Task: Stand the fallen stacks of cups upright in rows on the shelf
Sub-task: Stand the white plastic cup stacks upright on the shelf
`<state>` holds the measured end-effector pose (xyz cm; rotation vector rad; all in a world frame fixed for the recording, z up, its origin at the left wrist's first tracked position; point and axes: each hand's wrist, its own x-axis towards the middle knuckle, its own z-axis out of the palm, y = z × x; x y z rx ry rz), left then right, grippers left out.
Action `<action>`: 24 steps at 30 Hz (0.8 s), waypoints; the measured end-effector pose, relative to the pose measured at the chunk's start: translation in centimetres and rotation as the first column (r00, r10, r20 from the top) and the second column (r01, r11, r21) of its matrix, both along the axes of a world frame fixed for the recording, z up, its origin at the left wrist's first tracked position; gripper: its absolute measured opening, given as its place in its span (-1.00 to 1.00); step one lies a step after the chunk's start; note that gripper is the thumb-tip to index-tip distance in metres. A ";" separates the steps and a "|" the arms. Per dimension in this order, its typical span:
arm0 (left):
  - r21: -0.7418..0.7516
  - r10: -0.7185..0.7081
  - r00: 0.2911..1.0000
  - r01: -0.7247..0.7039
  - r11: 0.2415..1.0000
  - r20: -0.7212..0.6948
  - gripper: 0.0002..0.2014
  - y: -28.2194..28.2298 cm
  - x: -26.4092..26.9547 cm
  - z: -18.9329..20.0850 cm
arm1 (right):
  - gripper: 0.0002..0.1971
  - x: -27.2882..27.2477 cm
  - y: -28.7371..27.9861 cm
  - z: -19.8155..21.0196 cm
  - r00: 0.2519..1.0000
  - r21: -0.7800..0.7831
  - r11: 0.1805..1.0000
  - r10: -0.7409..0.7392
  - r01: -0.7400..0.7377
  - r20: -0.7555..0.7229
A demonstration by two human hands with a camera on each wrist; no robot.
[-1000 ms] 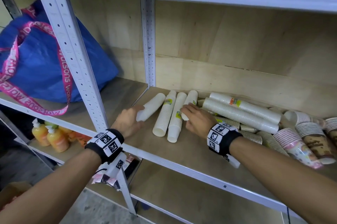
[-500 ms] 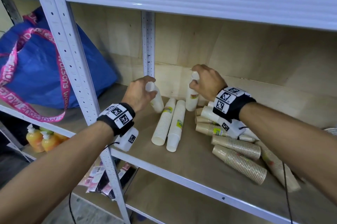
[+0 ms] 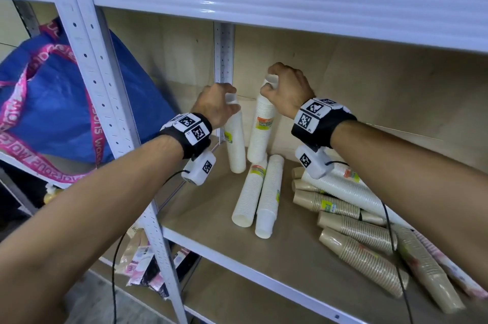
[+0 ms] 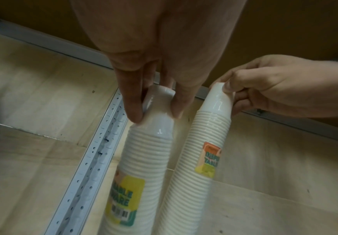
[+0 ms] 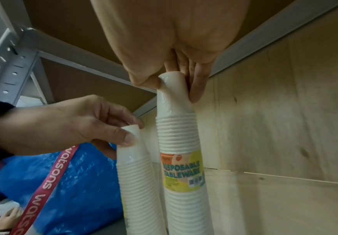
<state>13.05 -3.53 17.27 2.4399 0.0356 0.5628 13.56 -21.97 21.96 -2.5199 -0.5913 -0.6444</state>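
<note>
Shelf (image 3: 277, 252) first, a pale wooden board on a white metal frame, and every place here is called off its rear upright post (image 3: 223, 59). Well left of the post, in the next bay, sits a blue bag (image 3: 52, 112) with pink straps. Far right of the post and toward the front, fallen brown cup stacks (image 3: 369, 252) lie heaped, with a long white stack (image 3: 351, 191) lying across them. Nearer the post, toward the front, two white stacks (image 3: 260, 194) lie flat side by side. Right at the post's foot, the left white stack (image 3: 235, 144) stands nearly upright; just right of it the right white stack (image 3: 261, 133) stands too, leaning a touch. Left hand (image 3: 215, 105) pinches the top of its stack, fingers and thumb clamped on the top cup. Right hand (image 3: 287, 88) grips the other stack's top the same way.
</note>
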 end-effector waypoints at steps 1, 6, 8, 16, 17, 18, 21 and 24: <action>0.000 0.003 1.000 -0.003 1.000 -0.001 -0.53 0.2 0.5 0.3 | -0.61 0.4 0.5 0.1 1.000 0.014 1.000 0.009 -0.009 -0.008; 0.001 0.030 0.999 -0.030 1.000 0.042 -0.57 1.2 2.2 1.4 | -0.61 2.3 3.0 -0.3 0.997 0.041 0.998 0.049 -0.047 -0.052; -0.006 0.048 0.998 -0.048 0.999 0.037 -0.63 1.6 2.7 1.6 | -0.60 3.3 3.9 -0.9 0.996 0.032 0.999 0.043 -0.041 -0.079; -0.025 0.076 0.997 -0.076 0.997 0.006 -0.68 2.4 4.8 0.5 | -0.58 5.8 5.5 -3.4 0.981 0.010 0.999 0.037 -0.036 -0.189; -0.027 0.075 0.997 -0.075 0.997 -0.003 -0.68 2.4 5.0 0.3 | -0.58 5.9 5.7 -3.6 0.980 0.004 0.999 0.033 -0.032 -0.197; -0.028 0.072 0.997 -0.072 0.997 -0.010 -0.68 2.3 5.2 0.0 | -0.58 6.1 5.8 -3.8 0.979 -0.002 1.000 0.029 -0.030 -0.204; -0.035 0.069 0.998 -0.069 0.997 -0.012 -0.68 2.4 5.5 -0.4 | -0.58 6.2 5.9 -4.3 0.976 0.006 0.999 0.040 -0.040 -0.212; -0.012 0.062 0.998 -0.062 0.998 0.004 -0.65 2.5 5.7 -0.5 | -0.59 6.5 5.8 -4.5 0.976 0.011 0.999 0.053 -0.052 -0.213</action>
